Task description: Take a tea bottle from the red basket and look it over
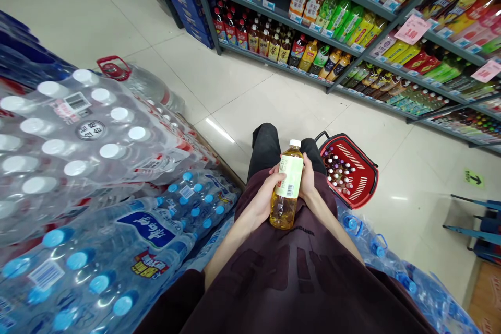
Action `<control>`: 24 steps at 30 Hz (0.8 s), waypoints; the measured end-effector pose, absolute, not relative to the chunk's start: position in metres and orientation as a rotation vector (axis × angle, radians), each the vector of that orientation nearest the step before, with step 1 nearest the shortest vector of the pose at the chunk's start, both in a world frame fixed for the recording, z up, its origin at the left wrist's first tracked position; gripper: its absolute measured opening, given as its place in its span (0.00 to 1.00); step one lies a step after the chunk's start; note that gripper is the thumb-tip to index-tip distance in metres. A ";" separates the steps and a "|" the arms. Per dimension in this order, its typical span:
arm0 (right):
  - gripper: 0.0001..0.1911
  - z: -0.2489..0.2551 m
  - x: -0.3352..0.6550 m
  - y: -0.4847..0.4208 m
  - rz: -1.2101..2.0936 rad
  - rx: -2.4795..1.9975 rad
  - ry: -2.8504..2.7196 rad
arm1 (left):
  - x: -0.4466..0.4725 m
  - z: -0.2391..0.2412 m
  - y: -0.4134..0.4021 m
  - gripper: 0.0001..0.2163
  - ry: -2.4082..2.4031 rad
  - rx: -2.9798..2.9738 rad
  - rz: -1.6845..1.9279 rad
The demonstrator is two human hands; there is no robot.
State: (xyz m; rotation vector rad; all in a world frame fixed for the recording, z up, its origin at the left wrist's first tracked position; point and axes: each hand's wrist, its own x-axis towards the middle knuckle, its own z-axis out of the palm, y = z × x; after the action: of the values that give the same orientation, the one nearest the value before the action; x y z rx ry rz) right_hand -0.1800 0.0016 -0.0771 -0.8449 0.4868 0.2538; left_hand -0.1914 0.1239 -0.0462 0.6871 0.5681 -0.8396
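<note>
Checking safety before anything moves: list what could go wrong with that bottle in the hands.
1. The bottle is held upright between the left hand and right hand above the tiled floor; a slip could drop it.
2. The red basket sits just beside the legs, a possible trip.
3. Stacked water packs crowd the left side; an elbow might bump them.

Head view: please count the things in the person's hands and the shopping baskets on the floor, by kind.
Bottle of yellow drink, held by left hand and right hand: 1
Red basket: 1
Total: 2
</note>
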 end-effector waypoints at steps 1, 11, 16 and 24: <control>0.33 -0.076 -0.180 0.002 0.261 -0.842 0.482 | -0.191 -0.046 0.124 0.21 0.580 0.678 -0.835; 0.35 -0.073 -0.180 0.004 0.284 -0.793 0.485 | -0.190 -0.040 0.125 0.20 0.626 0.610 -0.851; 0.37 -0.076 -0.183 0.002 0.296 -0.782 0.506 | -0.189 -0.039 0.126 0.20 0.631 0.599 -0.866; 0.39 -0.077 -0.189 -0.008 0.437 -0.742 0.463 | -0.183 -0.038 0.133 0.24 0.538 0.525 -0.984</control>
State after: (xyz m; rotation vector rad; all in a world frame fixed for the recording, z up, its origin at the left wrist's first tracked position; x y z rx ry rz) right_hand -0.1892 -0.0080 -0.0773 -0.7416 0.4627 0.4368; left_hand -0.1834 0.1326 -0.0383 0.5246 0.5382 -0.9839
